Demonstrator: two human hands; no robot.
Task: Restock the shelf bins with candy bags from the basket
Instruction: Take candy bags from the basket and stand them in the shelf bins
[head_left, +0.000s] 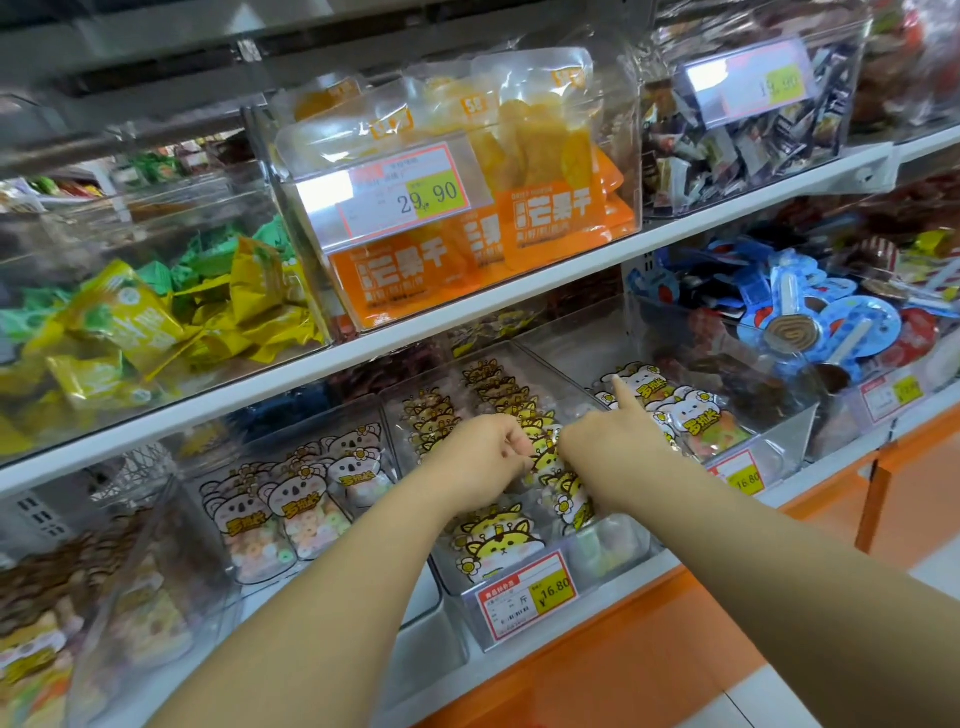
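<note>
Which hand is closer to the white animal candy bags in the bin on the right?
Right hand. Its pointing finger stretches over to the white animal candy bags, the tip at their edge. The left hand is farther off, over the yellow cat bags in the next bin.

— What sort of place is this?
— A shop, in the sweets aisle. White shelves (519, 295) carry clear bins (467, 623) packed with wrapped snacks.
— What else shows it?
— Price tags on the bin fronts: one reading 29.90 (410, 192) beside orange mango bags (550, 213), another reading 16.80 (524, 592) under the near candy bags (498, 545). Lollipops (795, 327) fill a bin on the right.
</note>
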